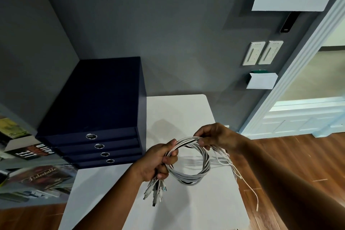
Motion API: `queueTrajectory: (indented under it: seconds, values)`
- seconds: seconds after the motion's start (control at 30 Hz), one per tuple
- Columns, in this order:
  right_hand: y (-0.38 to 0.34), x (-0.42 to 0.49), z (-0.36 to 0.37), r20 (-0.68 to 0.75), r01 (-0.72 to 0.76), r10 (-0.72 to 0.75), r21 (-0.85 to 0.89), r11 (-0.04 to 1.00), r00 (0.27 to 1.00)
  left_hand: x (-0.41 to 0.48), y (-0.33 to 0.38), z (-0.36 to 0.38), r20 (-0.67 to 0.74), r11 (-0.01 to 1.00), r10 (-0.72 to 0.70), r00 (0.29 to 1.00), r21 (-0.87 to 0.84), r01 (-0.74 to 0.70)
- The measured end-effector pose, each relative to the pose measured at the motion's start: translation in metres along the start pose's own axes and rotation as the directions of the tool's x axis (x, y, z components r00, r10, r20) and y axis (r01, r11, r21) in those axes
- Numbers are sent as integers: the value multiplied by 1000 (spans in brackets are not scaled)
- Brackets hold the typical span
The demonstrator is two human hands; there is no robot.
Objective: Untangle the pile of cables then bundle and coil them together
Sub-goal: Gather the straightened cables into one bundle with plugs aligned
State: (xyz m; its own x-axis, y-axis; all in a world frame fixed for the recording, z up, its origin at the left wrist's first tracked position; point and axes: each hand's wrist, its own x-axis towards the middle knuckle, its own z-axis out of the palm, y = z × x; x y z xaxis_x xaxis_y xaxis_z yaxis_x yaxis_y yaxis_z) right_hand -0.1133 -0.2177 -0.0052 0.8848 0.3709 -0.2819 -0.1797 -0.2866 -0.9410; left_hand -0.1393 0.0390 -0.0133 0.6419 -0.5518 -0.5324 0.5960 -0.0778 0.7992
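The white cables (pixel 188 178) seem untangled and mostly coiled, left hand (pixel 160 160) gripping the bundle, right hand (pixel 212 135) pinching the loop, loose tails (pixel 225 158) left to wind

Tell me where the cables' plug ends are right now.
In the head view, the plug ends hang below the left hand, left of the coil, above the white table.

Cables (pixel 188 179) — plug ends blurred, indistinct

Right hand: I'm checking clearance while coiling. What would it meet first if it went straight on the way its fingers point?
Probably the left hand. The right hand points leftward along the cables both hold, with only a short gap between; depth is unclear.
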Motion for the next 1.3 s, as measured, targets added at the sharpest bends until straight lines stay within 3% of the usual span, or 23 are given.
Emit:
queueTrajectory:
  seconds: [0.13,0.23,0.33,0.4,0.47,0.63,0.73,0.87,1.0,1.1,1.17,1.23,1.3]
  values:
    - [1,-3,5,-80,42,-44,-20,999,996,1,2,-1,17,1000,-20,1000,-20,20]
    - [-10,0,7,-105,-64,69,54,996,992,2,8,1,44,1000,-27,999,-13,28]
    - [-25,-2,2,29,-252,250,63,966,968,2,14,0,73,998,-33,997,55,29]
    - [-31,-2,-5,131,-416,406,59,907,904,1,16,-1,85,995,-47,995,94,39]
    - [-34,1,-9,198,-475,458,49,878,867,-1,15,-4,80,994,-57,995,96,49]
    - [-40,0,-15,272,-272,238,94,958,932,-5,12,-16,46,997,-77,996,-13,78]
    - [-37,5,-7,80,-59,69,-129,990,994,-6,7,-21,40,993,-84,996,-78,87]
    - [-24,15,5,-130,45,-108,-415,909,986,-8,7,-19,43,981,-69,997,-176,75]
    - [-11,16,18,-207,98,-278,-610,786,938,-7,9,-15,26,976,-48,998,-213,53]
    - [-1,21,30,-244,78,-215,-473,877,945,-6,10,-14,6,974,-29,1000,-224,30]
    - [0,21,37,-256,63,-103,-159,985,961,-6,12,-15,-2,976,-18,1000,-216,17]
    - [-5,17,36,-219,3,16,86,996,976,-7,14,-17,3,983,-13,1000,-181,13]
    - [-13,9,28,-139,-80,96,114,990,986,-9,17,-19,25,993,-22,999,-117,25]
